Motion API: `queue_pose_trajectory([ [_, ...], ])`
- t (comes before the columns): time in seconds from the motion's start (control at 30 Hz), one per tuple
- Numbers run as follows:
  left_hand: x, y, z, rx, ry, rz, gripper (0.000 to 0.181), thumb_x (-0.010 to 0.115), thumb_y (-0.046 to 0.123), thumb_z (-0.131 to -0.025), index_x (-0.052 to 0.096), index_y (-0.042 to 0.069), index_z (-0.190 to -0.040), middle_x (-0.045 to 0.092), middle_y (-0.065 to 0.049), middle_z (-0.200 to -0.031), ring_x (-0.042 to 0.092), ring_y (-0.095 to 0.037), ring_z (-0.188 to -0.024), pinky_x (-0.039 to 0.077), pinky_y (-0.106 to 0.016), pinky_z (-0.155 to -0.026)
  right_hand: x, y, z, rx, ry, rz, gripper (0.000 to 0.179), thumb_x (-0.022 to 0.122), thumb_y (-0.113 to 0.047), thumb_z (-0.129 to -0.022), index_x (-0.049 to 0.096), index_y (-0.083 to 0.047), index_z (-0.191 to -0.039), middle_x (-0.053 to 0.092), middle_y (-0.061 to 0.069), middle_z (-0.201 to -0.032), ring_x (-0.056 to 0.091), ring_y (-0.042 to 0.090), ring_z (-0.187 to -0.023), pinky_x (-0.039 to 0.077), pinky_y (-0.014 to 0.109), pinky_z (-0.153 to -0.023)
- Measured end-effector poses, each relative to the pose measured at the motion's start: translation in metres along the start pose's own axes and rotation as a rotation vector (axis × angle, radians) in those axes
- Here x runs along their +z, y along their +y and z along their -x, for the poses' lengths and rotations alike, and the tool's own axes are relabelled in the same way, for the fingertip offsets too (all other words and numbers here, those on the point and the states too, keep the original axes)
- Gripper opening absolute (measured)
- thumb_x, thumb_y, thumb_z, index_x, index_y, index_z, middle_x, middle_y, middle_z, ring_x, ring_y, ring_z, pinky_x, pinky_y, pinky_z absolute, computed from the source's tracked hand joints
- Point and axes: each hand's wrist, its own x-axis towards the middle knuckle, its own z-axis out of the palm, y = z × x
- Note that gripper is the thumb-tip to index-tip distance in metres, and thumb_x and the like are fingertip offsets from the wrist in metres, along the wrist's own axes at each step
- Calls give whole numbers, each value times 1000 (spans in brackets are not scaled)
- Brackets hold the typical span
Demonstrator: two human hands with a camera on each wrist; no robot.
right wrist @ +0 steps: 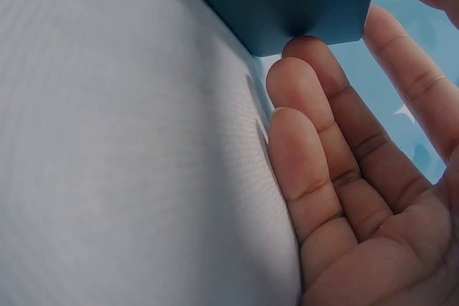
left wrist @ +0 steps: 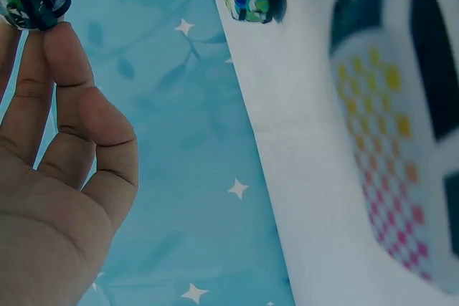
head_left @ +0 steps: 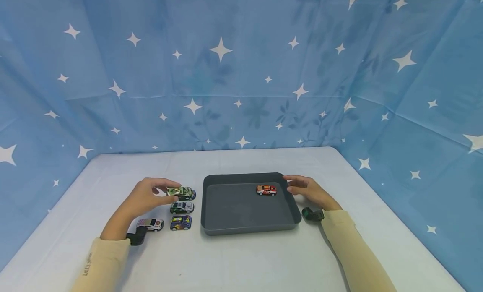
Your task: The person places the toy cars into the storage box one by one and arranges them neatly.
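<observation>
Blue cloth (head_left: 241, 74) hung from nine through twelve to three o'clock, white-starred, creased; white table (head_left: 245, 262) lay at six.

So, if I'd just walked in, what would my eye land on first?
Probably the blue curtain scattered with white stars, filling the background behind the white table. Next, the dark gray tray near the table's middle, with one red-and-white toy car toward its far right corner. Then the left hand, left of the tray, pinching a green toy car.

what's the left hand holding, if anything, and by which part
The left hand pinches a green car by its left end in the head view; front or rear, I cannot tell.
</observation>
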Motion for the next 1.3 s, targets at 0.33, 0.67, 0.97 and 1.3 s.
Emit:
queue_pose_trajectory([
  [0.33,3,12,-1,40,-16,27,35,88,19,-91,82,9,-124,78,-8,-123,65,-20,-101,53,-49,-95,1,-1,-1,-3,-4,4,64,72,-25,-105,51,0,-159,48,27,-163,46,49,-149,28,72,-122],
  [0.67,9,23,-4,74,-58,69,34,89,20,-91,82,11,-123,78,-5,-121,65,-19,-100,54,-52,-94,0,-1,-3,-10,-12,-3,64,72,-24,-104,50,0,-160,46,27,-163,46,49,-149,29,71,-123],
  [0.97,14,32,-10,65,-97,79,31,89,19,-90,83,11,-120,77,-5,-117,63,-20,-95,55,-41,-78,0,-3,-2,-9,-4,8,64,72,-23,-104,50,1,-159,47,29,-162,48,49,-147,29,71,-122],
  [1.3,21,44,-16,70,-117,124,29,88,15,-90,83,10,-118,76,-6,-114,63,-23,-94,56,-40,-71,1,-2,0,-8,-4,11,63,71,-23,-105,51,2,-159,49,29,-161,49,49,-146,30,71,-122],
])
